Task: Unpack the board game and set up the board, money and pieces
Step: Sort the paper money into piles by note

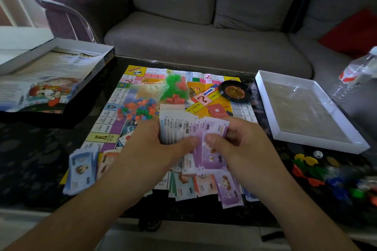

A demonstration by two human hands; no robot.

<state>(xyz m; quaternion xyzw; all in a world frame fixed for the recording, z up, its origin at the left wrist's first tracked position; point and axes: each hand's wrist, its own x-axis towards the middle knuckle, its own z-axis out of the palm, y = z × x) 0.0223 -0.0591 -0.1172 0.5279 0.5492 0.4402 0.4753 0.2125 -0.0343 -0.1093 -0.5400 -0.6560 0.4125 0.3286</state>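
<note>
The game board point(122, 96) lies unfolded on the dark table. Above its near half my left hand point(161, 144) grips a thick stack of play money point(175, 128). My right hand point(234, 140) pinches purple notes point(210, 149) fanned off that stack. Sorted piles of notes lie on the board's near edge: blue ones point(81, 171) at the left, green, pink and purple ones point(206, 187) under my hands. Bags of coloured pieces point(138, 108) and green and red houses point(175, 87) sit mid-board, beside a small roulette wheel point(234, 90) and red cards point(217, 111).
The box lid point(51, 79) with a rule sheet lies at the left, the empty white box tray point(306, 106) at the right. Loose coloured pawns point(318, 173) and a die point(317, 154) lie near the right table edge. A plastic bottle point(359, 69) and grey sofa point(204, 32) are behind.
</note>
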